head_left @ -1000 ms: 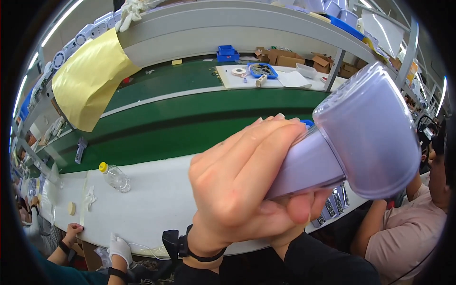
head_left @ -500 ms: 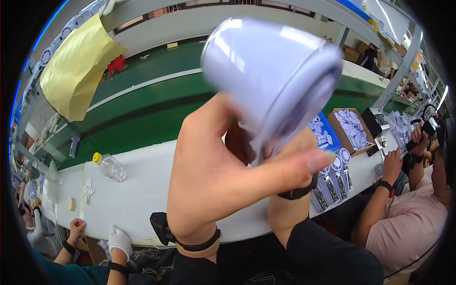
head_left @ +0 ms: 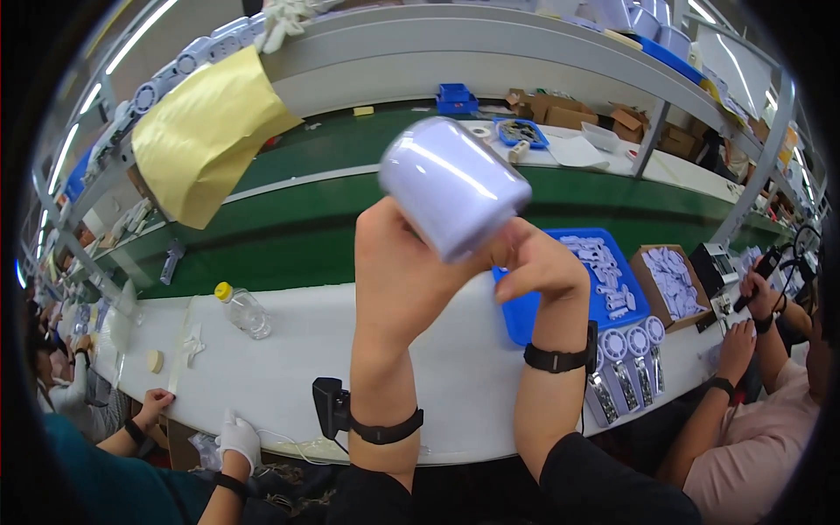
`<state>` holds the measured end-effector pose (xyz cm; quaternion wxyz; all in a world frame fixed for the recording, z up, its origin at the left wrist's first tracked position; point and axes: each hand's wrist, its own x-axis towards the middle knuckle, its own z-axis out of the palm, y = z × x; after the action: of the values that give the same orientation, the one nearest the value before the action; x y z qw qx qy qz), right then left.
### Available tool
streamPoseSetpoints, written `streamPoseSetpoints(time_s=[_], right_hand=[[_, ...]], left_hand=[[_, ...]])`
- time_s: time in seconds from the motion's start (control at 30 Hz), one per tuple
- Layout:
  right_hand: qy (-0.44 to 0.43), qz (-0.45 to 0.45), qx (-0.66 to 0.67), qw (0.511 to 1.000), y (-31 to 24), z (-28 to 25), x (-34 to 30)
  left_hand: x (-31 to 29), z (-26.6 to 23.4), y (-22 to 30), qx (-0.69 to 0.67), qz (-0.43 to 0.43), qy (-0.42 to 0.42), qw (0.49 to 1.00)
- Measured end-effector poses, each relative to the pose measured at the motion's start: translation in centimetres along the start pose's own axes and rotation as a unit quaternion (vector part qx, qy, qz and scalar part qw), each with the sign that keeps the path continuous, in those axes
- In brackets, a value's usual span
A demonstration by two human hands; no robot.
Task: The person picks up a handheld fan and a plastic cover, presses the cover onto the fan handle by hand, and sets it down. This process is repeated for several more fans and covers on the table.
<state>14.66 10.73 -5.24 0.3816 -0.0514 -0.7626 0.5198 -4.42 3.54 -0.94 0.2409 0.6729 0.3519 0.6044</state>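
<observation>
A glossy pale lavender cup-shaped plastic housing (head_left: 455,184) is held up in front of me above the bench, tilted, with its rounded wall toward me. My left hand (head_left: 398,271) grips it from the left and below, most of its fingers hidden behind it. At its lower right edge is my right hand (head_left: 551,262), fingers curled against it and partly hidden. Right of my right forearm lies a blue tray (head_left: 518,324) of small lavender parts (head_left: 599,262). Several lavender handheld-fan-like units (head_left: 626,367) with silvery handles lie at the bench's front edge.
On the white bench (head_left: 289,385) lie a clear bottle with a yellow cap (head_left: 245,311) and a small round beige piece (head_left: 155,360). A cardboard box of parts (head_left: 674,284) stands right. Co-workers sit both sides. Yellow sheeting (head_left: 210,136) hangs from the overhead shelf (head_left: 490,39).
The housing has moved down and away from me, and its open end has turned out of sight. Both hands have moved farther out with it, and my view has shifted.
</observation>
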Motion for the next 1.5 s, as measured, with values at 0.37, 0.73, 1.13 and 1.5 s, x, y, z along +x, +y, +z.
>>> streamPoseSetpoints(time_s=[0.37, 0.73, 1.13, 1.5], right_hand=[[0.273, -0.006, 0.076, 0.959, -1.6, 5.6, -2.1], [0.199, 0.175, -0.296, 0.918, 2.7, 15.8, -17.4], [0.112, 0.112, -0.393, 0.906, 2.5, 13.4, -23.0], [0.161, 0.095, -0.457, 0.870, 3.2, 15.0, -22.4]], left_hand=[[-2.2, -0.2, -1.6, -0.230, -0.115, 0.123, 0.959], [-20.3, -0.5, -2.6, 0.163, -0.549, -0.047, 0.818], [-21.5, -0.1, -5.8, 0.298, 0.122, -0.242, 0.915], [-22.8, 1.6, -6.9, 0.344, 0.155, -0.215, 0.901]])
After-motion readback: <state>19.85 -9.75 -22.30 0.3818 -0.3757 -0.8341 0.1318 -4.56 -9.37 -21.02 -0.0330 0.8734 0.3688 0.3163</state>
